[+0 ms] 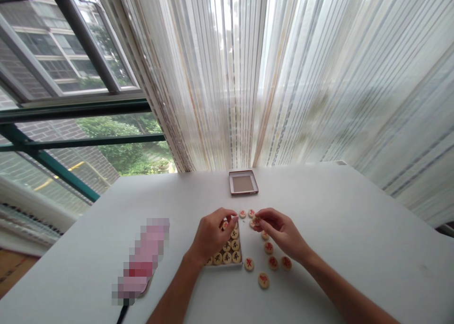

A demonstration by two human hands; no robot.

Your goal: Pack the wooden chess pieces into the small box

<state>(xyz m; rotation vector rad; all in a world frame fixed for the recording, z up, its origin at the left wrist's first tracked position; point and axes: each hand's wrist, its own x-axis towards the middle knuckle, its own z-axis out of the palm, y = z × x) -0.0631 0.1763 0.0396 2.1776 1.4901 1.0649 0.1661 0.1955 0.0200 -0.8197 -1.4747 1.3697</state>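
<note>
My left hand (213,232) curves over a shallow box (224,266) of Chinese chess pieces, hiding its left and upper parts. Its thumb and index fingertip come together above the box's upper right corner; whether a piece is between them cannot be made out. Rows of round pieces with black characters (227,258) lie in the box, and a red-marked one (225,225) shows between my fingers. Right of the box, my right hand (278,225) pinches a Chinese chess piece (256,221) between thumb and fingers, just above other loose pieces.
Several red-marked pieces (263,280) lie scattered on the white table (319,191) right of the box. Farther back sits an open lid or tray (243,184). A pixelated pink object (145,258) with a black cord lies at left. Striped curtains (227,78) hang behind.
</note>
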